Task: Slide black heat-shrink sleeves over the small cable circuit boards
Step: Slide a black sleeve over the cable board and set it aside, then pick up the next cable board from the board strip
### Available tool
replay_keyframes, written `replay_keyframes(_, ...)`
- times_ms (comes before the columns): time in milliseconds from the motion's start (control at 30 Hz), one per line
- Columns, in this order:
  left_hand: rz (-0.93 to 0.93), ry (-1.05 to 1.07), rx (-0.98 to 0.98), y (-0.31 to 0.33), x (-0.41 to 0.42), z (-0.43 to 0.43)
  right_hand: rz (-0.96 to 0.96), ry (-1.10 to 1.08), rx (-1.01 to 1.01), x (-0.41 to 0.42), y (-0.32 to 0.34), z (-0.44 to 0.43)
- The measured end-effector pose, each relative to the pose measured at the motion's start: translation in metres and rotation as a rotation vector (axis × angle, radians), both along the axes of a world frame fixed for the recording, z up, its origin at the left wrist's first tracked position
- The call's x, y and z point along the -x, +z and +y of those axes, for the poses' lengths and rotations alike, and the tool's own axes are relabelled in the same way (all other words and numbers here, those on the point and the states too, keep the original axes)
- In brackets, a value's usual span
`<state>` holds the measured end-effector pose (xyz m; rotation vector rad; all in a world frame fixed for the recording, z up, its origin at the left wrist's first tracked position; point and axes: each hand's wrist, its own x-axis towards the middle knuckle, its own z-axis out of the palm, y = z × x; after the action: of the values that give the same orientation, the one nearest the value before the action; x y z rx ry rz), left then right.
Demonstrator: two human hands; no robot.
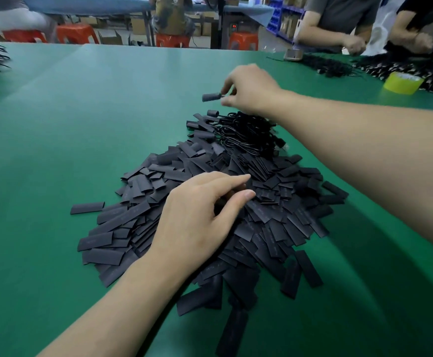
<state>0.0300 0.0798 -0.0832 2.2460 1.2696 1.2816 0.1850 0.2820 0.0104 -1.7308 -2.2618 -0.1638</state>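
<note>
A sleeved black cable end (211, 97) is pinched by the right hand (250, 90) over the far black cable tangle (246, 132), likely for release there. The left hand (197, 217) is laid on the near heap of flat black heat-shrink sleeves (274, 228), probably for the next pick; its grip cannot be told.

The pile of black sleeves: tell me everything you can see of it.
The pile of black sleeves is a loose heap of short, flattened matte tube pieces, some with faint print, spread on the green table. The left hand touches its middle; a tangle of black cables lies at its far edge.
</note>
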Motion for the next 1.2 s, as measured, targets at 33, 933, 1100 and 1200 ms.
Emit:
replay_keyframes(33,0.000,-0.010,0.004,-0.001,0.000,0.000,0.022,0.010,0.037,0.000,-0.008,-0.001)
replay_keyframes(933,0.250,-0.027,-0.181,0.004,-0.017,-0.010,0.387,-0.122,-0.150,-0.064,-0.092,-0.156)
replay_keyframes(1100,0.248,-0.013,-0.228,0.003,-0.016,-0.011,0.428,-0.125,-0.215,-0.064,-0.090,-0.164)
replay_keyframes(1200,0.286,-0.011,-0.276,0.006,-0.016,-0.010,0.369,-0.142,-0.180,-0.063,-0.091,-0.165)
